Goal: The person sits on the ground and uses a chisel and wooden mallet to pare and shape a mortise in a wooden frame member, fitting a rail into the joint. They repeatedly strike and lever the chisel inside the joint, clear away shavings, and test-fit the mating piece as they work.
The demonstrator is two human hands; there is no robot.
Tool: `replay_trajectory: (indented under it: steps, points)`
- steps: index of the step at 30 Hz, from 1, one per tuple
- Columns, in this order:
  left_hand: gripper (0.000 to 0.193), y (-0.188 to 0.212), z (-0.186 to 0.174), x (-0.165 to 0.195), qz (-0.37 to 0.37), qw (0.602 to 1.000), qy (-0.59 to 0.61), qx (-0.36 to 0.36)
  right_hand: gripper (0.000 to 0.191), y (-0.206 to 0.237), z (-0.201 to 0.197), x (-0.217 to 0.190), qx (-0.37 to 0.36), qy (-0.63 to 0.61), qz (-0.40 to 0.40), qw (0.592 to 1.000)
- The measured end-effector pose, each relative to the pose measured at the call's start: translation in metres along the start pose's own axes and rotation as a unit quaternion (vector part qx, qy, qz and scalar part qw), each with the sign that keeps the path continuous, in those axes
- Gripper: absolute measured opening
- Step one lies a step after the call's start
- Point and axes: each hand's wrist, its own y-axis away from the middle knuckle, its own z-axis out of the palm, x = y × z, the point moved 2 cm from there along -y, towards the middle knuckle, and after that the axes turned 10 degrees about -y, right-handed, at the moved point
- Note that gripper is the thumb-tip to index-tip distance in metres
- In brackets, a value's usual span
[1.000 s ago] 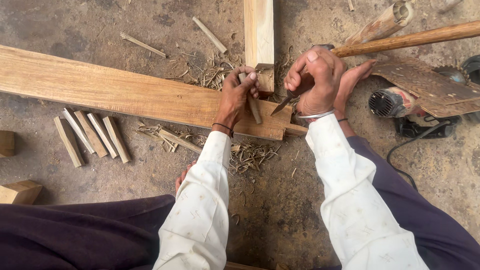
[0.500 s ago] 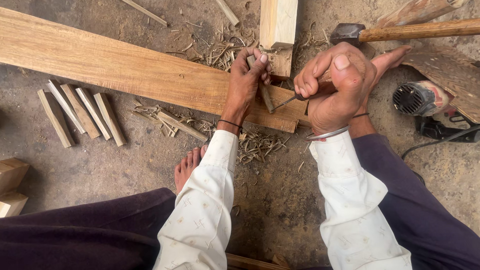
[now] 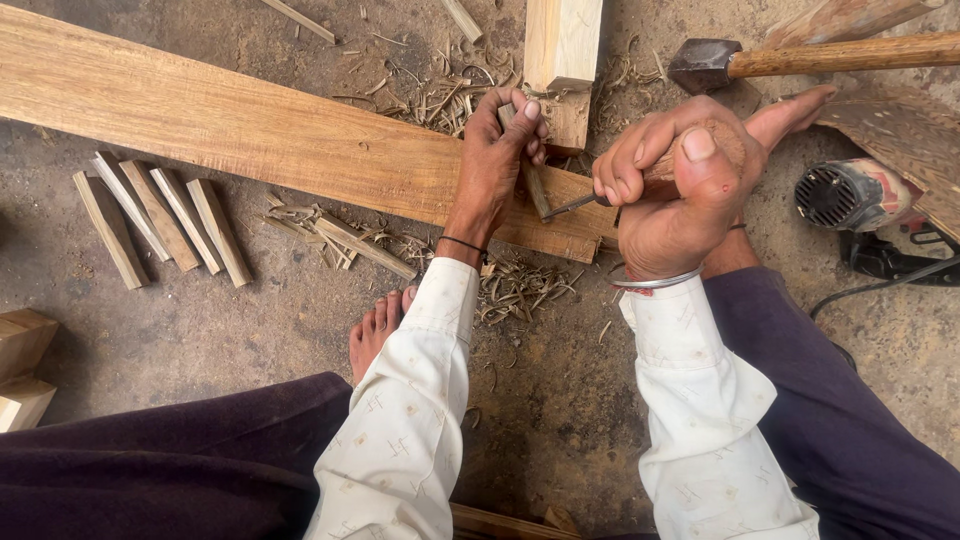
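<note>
A long wooden plank (image 3: pixel 250 125) lies across the concrete floor. On its right end, my left hand (image 3: pixel 500 150) pinches a small upright wooden piece (image 3: pixel 535 185). My right hand (image 3: pixel 675 180) is closed around the handle of a chisel (image 3: pixel 572 206), whose metal blade slants down to that small piece. A square wooden post (image 3: pixel 562 60) stands just behind my left hand. My bare left foot (image 3: pixel 375 330) rests on the floor below the plank.
A hammer (image 3: pixel 710 62) with a wooden handle lies at the upper right. An electric power tool (image 3: pixel 850 195) with a cable sits at the right. Several thin wooden strips (image 3: pixel 160 220) lie at the left, wood blocks (image 3: pixel 22 365) at the far left, shavings (image 3: pixel 520 285) under the plank.
The view has drawn closer to the hands. My right hand has risen toward the camera with the chisel, its blade still at the small piece. My left hand stays on the piece.
</note>
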Motion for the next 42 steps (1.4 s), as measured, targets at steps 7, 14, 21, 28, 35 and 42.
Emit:
replay_trajectory:
  steps: [7, 14, 21, 28, 35, 42]
  points:
    - [0.033, 0.002, 0.008, 0.011, -0.019, 0.998, 0.038, 0.039, 0.056, 0.006, -0.005, 0.007, -0.012, 0.009, -0.019, 1.000]
    - [0.036, 0.002, 0.024, 0.025, 0.010, 0.995, 0.068, 0.077, 0.026, 0.001, 0.004, -0.017, -0.057, -0.015, -0.040, 0.997]
    - [0.032, 0.001, 0.026, 0.024, -0.017, 0.992, -0.042, 0.120, 0.043, -0.020, 0.003, -0.001, -0.131, -0.015, -0.044, 0.990]
    - [0.032, 0.009, 0.025, 0.024, 0.003, 0.994, 0.036, 0.104, 0.075, 0.011, -0.005, -0.007, -0.041, -0.017, -0.028, 0.999]
    - [0.033, 0.004, 0.014, 0.030, 0.013, 0.994, -0.001, 0.110, 0.110, 0.007, -0.013, 0.013, -0.005, -0.011, -0.023, 1.000]
    - [0.031, 0.007, 0.016, 0.015, 0.011, 0.992, 0.066, 0.106, 0.111, 0.026, -0.014, 0.012, 0.011, -0.037, -0.008, 0.999]
